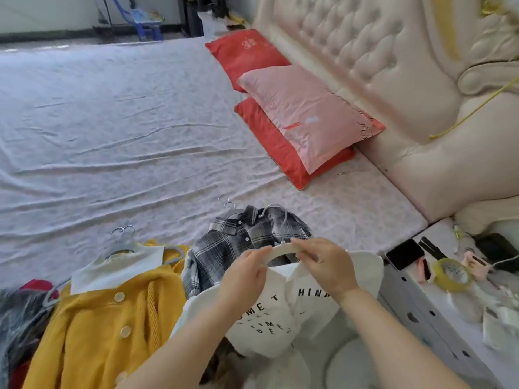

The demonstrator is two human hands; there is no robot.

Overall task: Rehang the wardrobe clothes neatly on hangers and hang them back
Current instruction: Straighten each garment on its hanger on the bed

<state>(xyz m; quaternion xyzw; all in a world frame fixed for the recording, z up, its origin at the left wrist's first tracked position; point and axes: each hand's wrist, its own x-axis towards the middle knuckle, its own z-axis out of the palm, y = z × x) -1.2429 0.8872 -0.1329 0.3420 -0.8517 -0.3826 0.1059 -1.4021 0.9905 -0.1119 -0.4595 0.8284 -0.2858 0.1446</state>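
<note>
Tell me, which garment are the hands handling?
The white T-shirt with black lettering: the left hand and right hand grip a cream hanger at its neck. The yellow cardigan and plaid shirt lie untouched.

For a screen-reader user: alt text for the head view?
The left hand and right hand grip a white hanger at the neck of a white lettered T-shirt above a bed. A plaid shirt and yellow cardigan lie alongside.

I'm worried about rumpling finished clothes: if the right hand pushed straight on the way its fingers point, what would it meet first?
Probably the plaid shirt, lying on the bed just beyond the right hand, which grips the white hanger. Height above the shirt is unclear.
</note>
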